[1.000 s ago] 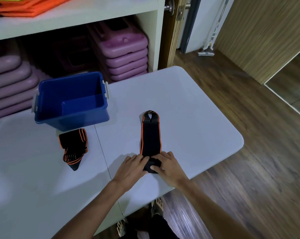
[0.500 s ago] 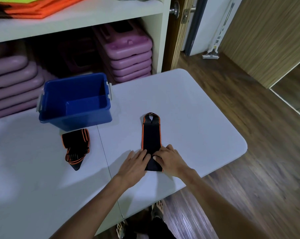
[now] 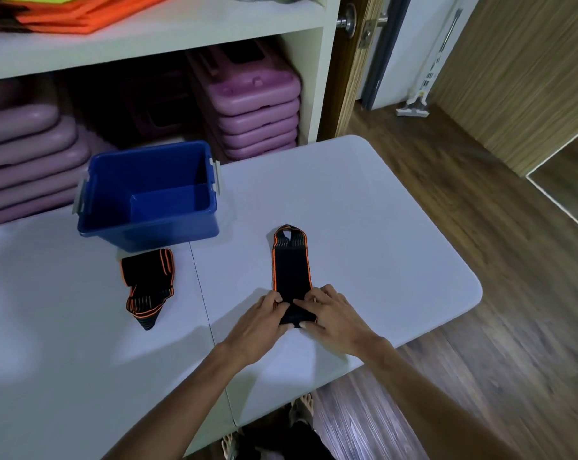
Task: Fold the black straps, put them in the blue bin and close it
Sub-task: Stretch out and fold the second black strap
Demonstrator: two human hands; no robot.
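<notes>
The white folding table (image 3: 364, 207) carries all the task items. The blue bin (image 3: 150, 197) stands open at the far left of the table, with grey latches on its two short sides; no lid is visible. Just in front of the bin lies a folded strap (image 3: 147, 287), black with orange edging, loosely bundled and touching nothing else. A second strap (image 3: 291, 260), the same colours, lies flat and lengthwise near the table centre, its looped end pointing away from the person.

The left hand (image 3: 262, 322) and the right hand (image 3: 334, 318) both rest on the near end of the second strap. The fingers of each hand curl around that end and pinch it from opposite sides. The hands cover the near end, so the fold itself is only partly visible.

Behind the table a white shelf unit (image 3: 309, 78) holds stacked purple step platforms (image 3: 257, 104) below and orange mats (image 3: 82, 14) above. A door handle (image 3: 346, 20) and a white floor tool (image 3: 413, 107) are at the right, on the wooden floor (image 3: 480, 376).

Compared with half a second earlier, the near end of the strap is rolled further up and the visible flat length is shorter. The bin and the folded strap are unmoved.

No readable writing or brand marks appear.
</notes>
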